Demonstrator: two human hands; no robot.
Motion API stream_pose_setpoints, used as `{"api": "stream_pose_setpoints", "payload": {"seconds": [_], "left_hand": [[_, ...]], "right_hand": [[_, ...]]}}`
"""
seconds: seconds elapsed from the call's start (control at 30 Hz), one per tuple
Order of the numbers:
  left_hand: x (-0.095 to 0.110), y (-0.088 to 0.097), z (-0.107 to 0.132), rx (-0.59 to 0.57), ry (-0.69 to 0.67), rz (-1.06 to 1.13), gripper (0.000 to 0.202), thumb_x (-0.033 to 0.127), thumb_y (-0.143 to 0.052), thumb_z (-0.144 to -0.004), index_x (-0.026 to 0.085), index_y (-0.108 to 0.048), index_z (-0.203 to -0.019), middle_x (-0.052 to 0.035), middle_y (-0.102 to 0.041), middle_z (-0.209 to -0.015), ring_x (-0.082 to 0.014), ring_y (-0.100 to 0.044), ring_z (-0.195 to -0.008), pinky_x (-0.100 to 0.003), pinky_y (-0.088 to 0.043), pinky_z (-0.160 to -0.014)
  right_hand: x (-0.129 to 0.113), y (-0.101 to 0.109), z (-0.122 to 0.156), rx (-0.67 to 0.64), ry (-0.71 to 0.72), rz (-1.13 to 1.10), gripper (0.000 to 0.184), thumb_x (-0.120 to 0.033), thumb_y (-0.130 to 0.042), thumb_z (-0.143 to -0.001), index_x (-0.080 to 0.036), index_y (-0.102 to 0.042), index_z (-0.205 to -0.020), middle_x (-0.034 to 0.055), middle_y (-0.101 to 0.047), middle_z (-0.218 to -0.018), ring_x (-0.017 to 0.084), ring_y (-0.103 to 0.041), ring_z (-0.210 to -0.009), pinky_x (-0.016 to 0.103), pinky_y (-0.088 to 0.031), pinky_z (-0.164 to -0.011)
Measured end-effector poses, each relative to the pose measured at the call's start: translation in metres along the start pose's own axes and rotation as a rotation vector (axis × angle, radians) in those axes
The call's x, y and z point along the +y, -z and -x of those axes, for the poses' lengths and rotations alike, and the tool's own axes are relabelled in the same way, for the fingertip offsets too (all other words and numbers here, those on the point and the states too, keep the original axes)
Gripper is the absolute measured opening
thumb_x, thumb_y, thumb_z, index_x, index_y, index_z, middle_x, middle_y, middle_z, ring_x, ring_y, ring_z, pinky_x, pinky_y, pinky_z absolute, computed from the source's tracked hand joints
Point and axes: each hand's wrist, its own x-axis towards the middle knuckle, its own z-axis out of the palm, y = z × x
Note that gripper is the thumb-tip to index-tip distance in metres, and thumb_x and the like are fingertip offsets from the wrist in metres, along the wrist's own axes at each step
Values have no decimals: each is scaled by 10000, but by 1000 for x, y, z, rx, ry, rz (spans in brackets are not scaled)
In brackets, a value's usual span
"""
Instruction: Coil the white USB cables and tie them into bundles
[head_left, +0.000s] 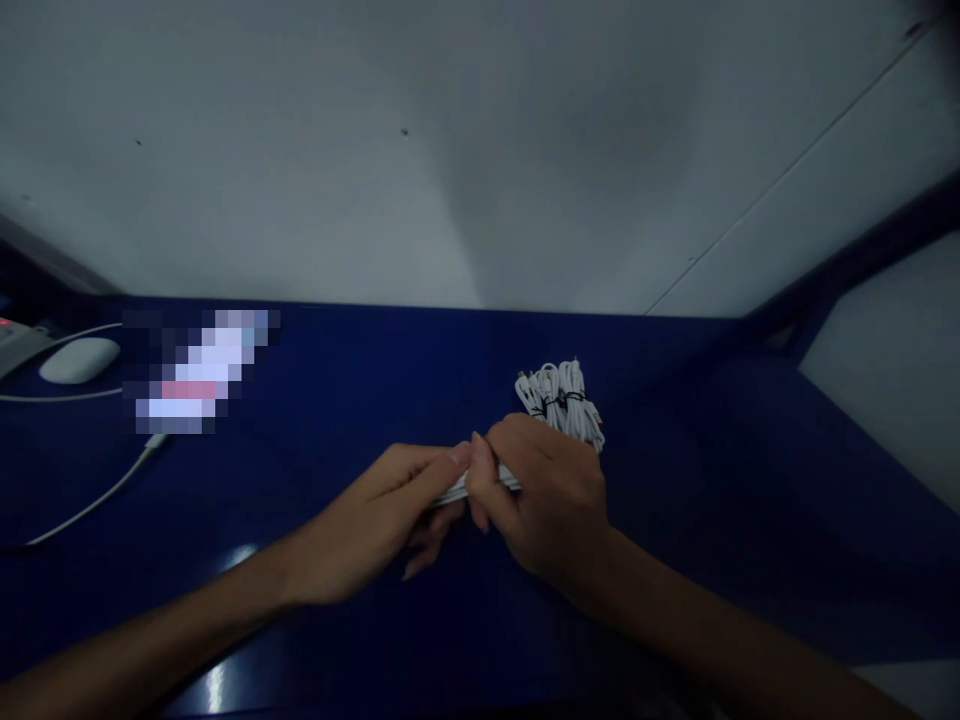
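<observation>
My left hand (382, 520) and my right hand (544, 500) meet over the middle of a dark blue table (360, 400). Both pinch a short white length of cable (480, 482) between their fingertips. Just beyond my right hand lies a bundle of coiled white cables (561, 400), tied round with thin dark ties. Part of the bundle is hidden behind my right knuckles.
A white computer mouse (79, 360) sits at the far left with a white cord (97, 495) trailing across the table. A blurred-out patch (199, 370) lies beside it. A pale wall (450, 150) rises behind the table and a dark blue rail (847, 265) runs along the right.
</observation>
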Motion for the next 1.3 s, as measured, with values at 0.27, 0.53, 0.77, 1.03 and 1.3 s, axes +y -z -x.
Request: {"api": "stream_pose_setpoints", "payload": {"seconds": [0.27, 0.53, 0.77, 1.03, 1.3], "left_hand": [[-2, 0, 7, 128, -8, -250, 548, 633, -441, -1132, 191, -567, -835, 42, -417, -694, -106, -347, -604, -208, -354, -519], [-3, 2, 4, 33, 6, -44, 556, 615, -487, -1117, 213, -445, -735, 56, -369, -636, -108, -355, -539, -235, -423, -498], [1, 3, 5, 99, -82, -290, 461, 546, -454, -1154, 202, -610, -891, 56, -432, -672, -117, -371, -579, -254, -348, -529], [6, 1, 10, 131, -223, -673, 378, 476, -419, -1177, 211, -562, -949, 26, -579, -827, -142, -509, -702, -310, -417, -661], [7, 0, 8, -27, 21, -18, 469, 566, -502, -1131, 223, -446, -817, 68, -344, -678, -110, -282, -563, -257, -266, -485]], "right_hand": [[1, 2, 2, -70, -132, -123, 366, -108, -607, -1059, -180, -534, -708, -78, -458, -571, 52, -400, -469, 230, -328, -491], [3, 1, -1, -35, 14, -34, 370, -132, -576, -1068, -172, -605, -701, -27, -529, -611, 95, -435, -518, 267, -334, -489], [-1, 3, -3, -59, -93, -73, 439, -98, -572, -1053, -206, -438, -650, -80, -430, -548, 58, -356, -464, 220, -306, -470], [-3, 3, -7, -42, -269, -217, 474, -101, -592, -1045, -208, -382, -634, -91, -353, -538, 48, -316, -447, 221, -266, -456], [5, 2, -2, 1, 12, -64, 301, -140, -595, -1063, -174, -636, -767, -7, -560, -673, 99, -441, -542, 251, -337, -487]]}}
